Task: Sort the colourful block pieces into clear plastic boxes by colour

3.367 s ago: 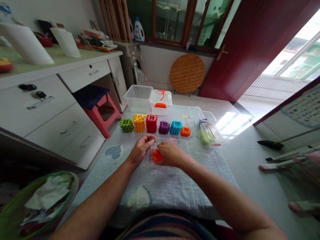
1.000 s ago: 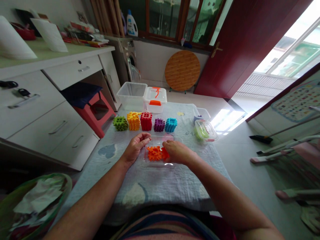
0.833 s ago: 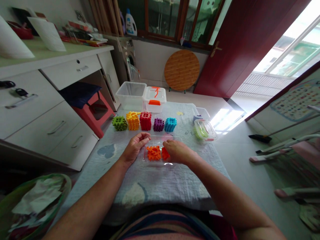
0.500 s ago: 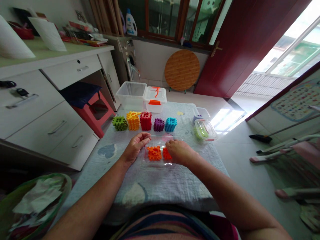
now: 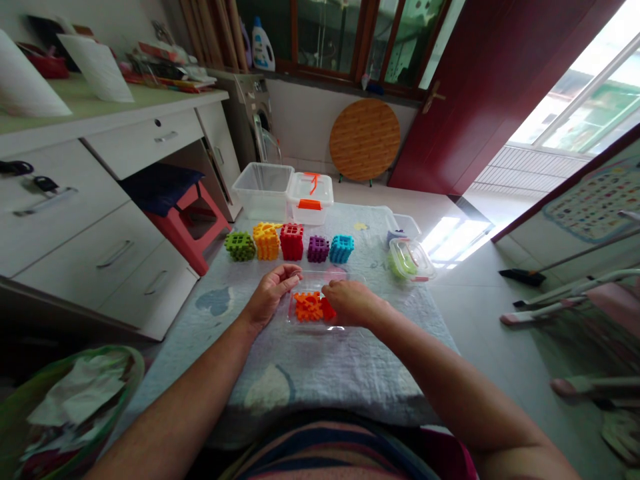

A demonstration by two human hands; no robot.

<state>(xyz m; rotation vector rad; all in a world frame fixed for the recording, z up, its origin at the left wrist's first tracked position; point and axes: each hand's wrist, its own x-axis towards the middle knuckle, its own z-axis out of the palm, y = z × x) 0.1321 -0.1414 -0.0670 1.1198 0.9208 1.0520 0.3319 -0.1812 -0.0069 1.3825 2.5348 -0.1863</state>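
1. Pale quilted cloth [image 5: 310,373] on the table, coloured lattice cubes [image 5: 291,241] lined up at the far side.
2. Clear shallow plastic tray [image 5: 345,277] mid-cloth; probably light and flexy, best pinched at the rim.
3. Left hand [image 5: 267,297] curled shut on its left rim; right hand [image 5: 353,303] down on the pieces, grip hidden, can't tell.
4. Orange plastic lattice pieces [image 5: 307,307] in the tray: likely light, stiff, easy by the edges. Right hand slid left over them since half a second ago.

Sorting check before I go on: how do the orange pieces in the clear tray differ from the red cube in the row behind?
The orange pieces lie loose in the clear tray; the red cube stands assembled on the cloth. The right hand touches the orange pieces; no hand is on the red cube. Both are lattice-like plastic.
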